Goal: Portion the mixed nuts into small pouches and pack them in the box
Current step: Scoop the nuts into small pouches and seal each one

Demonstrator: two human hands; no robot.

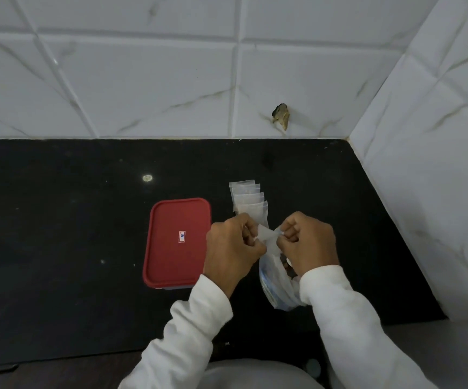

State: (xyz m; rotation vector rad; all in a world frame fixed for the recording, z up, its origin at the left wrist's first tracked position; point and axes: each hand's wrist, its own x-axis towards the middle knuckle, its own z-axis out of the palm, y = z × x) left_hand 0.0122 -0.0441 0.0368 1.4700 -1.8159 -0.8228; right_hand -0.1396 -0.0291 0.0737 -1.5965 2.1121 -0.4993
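- White sleeves (pixel 350 318) reach in from 6 o'clock.
- Black bench (pixel 59 220) carries everything.
- Red-lidded box (pixel 178 242) lies closed, at 9 o'clock of the left grip (pixel 233 245).
- Nut bag (pixel 276 279) sits under the right wrist.
- Spare pouches (pixel 248 200) lie fanned at 12 o'clock of the hands.
- Left grip and right grip (pixel 308 242), fingers curled, pinch one small pouch (pixel 266 235) between them.
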